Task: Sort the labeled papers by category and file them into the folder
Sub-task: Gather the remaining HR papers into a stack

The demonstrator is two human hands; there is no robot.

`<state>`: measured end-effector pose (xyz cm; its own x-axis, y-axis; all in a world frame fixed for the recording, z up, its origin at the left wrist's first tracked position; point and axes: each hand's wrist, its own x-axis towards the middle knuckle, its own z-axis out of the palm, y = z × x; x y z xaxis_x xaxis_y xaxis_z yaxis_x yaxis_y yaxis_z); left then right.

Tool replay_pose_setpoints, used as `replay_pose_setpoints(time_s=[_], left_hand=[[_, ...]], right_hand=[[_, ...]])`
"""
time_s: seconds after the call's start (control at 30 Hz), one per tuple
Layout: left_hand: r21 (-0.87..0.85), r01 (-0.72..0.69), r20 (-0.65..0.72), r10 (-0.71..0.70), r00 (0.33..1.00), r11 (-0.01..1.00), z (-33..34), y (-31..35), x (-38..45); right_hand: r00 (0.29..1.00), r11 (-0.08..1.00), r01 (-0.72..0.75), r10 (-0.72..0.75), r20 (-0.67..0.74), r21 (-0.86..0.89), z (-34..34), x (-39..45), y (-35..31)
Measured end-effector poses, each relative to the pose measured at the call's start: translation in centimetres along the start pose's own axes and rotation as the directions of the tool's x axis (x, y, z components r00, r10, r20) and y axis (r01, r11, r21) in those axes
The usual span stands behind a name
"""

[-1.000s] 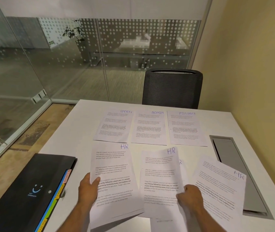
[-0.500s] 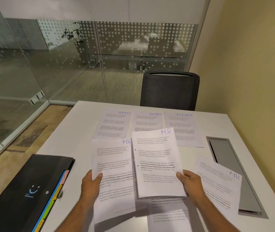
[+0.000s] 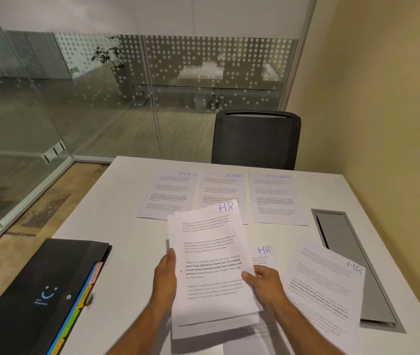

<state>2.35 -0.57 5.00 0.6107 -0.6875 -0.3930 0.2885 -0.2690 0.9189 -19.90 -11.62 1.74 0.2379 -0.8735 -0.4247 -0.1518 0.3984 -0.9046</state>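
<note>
So both hands pinch the HR stack, two HR sheets lie loose, SPORTS/ADMIN/FINANCE sheets are laid out, folder shut, nothing filed.

Even, soft overhead light; white matte table bright, no glare. Faint shadow under held white printed sheets. Wide-angle bending at frame edges. Frosted-dot glass wall hazy; small print soft, unreadable.

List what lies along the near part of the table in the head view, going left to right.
Black folder → left hand → held HR stack → right hand → loose HR sheet → grey cable hatch.
</note>
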Motion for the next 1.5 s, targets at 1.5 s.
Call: replay_pose_setpoints(time_s=[1.5], left_hand=[[0.312,-0.056,-0.1,0.092,0.991,0.948,-1.7,-1.4,4.1]], right_hand=[[0.991,0.792,-0.022,-0.062,-0.117,-0.61,-4.8,2.7,-0.4]])
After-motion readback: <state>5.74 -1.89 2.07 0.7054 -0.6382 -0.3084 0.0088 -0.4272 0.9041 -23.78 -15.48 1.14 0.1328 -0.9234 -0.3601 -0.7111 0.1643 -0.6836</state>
